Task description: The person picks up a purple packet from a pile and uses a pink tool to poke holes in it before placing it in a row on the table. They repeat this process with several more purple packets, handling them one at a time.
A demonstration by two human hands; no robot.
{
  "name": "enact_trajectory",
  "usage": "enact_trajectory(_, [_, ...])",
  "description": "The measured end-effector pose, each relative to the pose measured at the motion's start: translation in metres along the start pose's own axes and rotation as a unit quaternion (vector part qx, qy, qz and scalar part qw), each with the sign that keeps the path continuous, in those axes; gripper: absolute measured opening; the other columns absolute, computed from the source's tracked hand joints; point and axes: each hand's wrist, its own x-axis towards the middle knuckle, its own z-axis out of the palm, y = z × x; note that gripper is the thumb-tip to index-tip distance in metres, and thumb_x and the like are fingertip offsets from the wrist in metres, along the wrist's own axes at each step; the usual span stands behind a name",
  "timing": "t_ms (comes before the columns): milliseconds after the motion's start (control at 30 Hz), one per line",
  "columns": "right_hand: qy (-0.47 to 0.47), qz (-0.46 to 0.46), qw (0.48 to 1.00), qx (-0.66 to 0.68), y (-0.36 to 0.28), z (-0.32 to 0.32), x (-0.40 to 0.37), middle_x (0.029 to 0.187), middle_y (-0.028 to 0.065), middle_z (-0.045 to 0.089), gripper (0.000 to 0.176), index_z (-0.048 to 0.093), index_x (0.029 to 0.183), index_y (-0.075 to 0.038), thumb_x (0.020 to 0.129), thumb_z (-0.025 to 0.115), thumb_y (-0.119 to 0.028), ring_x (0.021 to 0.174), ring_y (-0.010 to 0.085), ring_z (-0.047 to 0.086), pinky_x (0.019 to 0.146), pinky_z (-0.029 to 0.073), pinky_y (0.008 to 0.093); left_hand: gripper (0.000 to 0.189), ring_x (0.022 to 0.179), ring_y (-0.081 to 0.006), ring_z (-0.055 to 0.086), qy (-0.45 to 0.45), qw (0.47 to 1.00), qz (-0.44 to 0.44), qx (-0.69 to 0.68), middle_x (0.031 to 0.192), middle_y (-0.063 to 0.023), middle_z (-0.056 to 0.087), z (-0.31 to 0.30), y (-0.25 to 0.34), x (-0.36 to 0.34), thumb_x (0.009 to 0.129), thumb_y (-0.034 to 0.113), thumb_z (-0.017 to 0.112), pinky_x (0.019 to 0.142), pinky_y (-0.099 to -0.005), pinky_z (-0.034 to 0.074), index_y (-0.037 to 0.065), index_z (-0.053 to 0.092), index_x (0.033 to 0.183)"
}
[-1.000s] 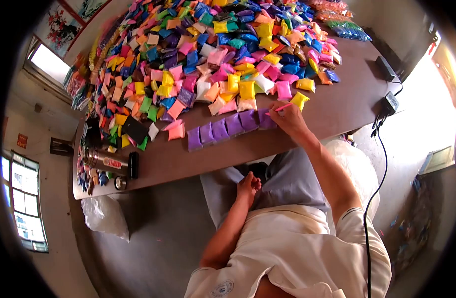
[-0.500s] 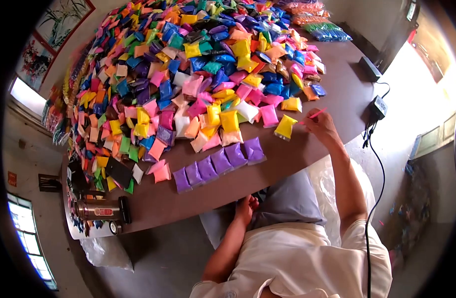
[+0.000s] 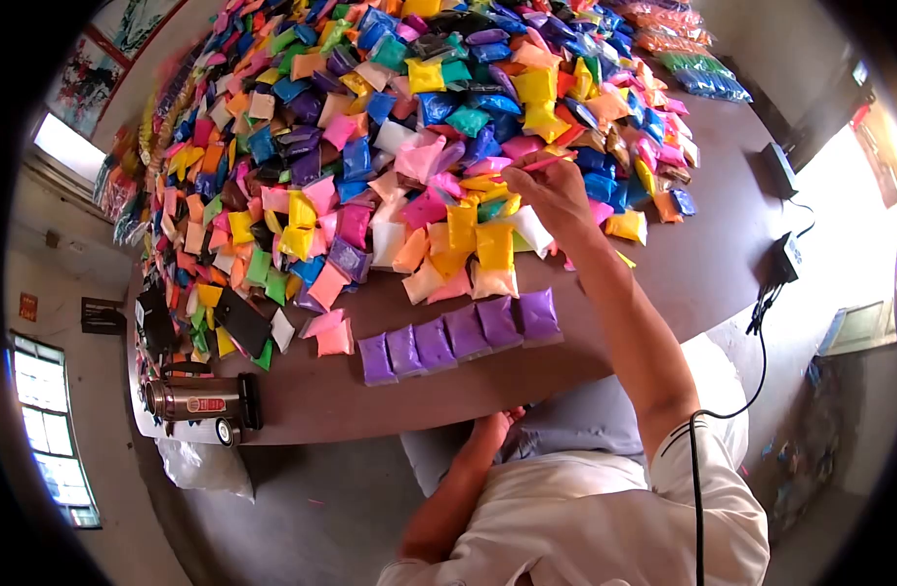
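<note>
In the head view, the only one available, we find the right hand [image 3: 556, 197] raised over the near part of a heap of coloured packets [image 3: 355, 156], grasping a slim pink stick [image 3: 548, 163] between thumb and fingers; whether the fingertips also touch a packet beneath, we cannot tell. The left hand [image 3: 497, 423] lies low by the near edge of the desk [image 3: 653, 293], partly obscured; we see nothing in it and cannot tell whether it is clenched or released. Six purple packets [image 3: 434, 344] stand side by side in a slanting row on the desk, between the heap and the person, with neither hand on them. We judge the step in hand to be a reach to the heap. In our judgement, the next move calls for fingertips free enough to work alongside the stick, and for the right forearm to clear the row's right end.
</note>
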Motion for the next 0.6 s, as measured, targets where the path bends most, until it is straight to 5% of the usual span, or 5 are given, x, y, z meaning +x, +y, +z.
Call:
enact_trajectory(167, [0.034,-0.125,0.988,-0.085,0.003,0.025,0.01,0.073,0.0053,0.063,0.015,0.062,0.085,0.001,0.082,0.064,-0.013,0.068,0.0127,0.06,0.062,0.047,0.0264,0.022,0.068,-0.0181,0.055,0.025,1.0,-0.016,0.004,0.073,-0.0059,0.057,0.0,0.002,-0.002,0.091,0.029,0.047,0.072,-0.0378,0.049,0.009,0.056,0.087])
enact_trajectory(333, [-0.006,-0.228,0.96,-0.161,-0.005,0.041,0.024,0.112,0.019,0.06,0.012,0.059,0.08,0.0,0.077,0.064,-0.01,0.089,0.0294,0.063,0.07,0.049,0.0336,0.017,0.068,-0.0186,0.056,0.004,1.0,-0.012,-0.004,0.074,-0.0065,0.058,0.001,0.003,-0.004,0.091,0.022,0.047,0.072,-0.0377,0.05,0.008,0.057,0.088])
enact_trajectory(467, [-0.032,-0.274,0.937,-0.214,0.009,0.047,0.044,0.112,0.015,0.06,0.012,0.059,0.084,0.0,0.078,0.063,-0.01,0.083,0.0285,0.063,0.068,0.05,0.0335,0.017,0.068,-0.0185,0.056,0.01,1.0,-0.016,-0.001,0.074,-0.0066,0.058,-0.001,0.001,-0.002,0.09,0.021,0.048,0.072,-0.0372,0.05,0.007,0.057,0.088])
enact_trajectory(600, [-0.022,-0.274,0.92,-0.281,0.005,0.053,0.043,0.095,0.0136,0.062,0.011,0.058,0.084,-0.002,0.077,0.062,-0.01,0.079,0.0338,0.061,0.067,0.049,0.0372,0.017,0.067,-0.0178,0.056,0.012,1.0,-0.014,-0.02,0.072,-0.0065,0.058,0.0,0.005,-0.007,0.089,0.021,0.05,0.071,-0.0361,0.05,0.006,0.057,0.085])
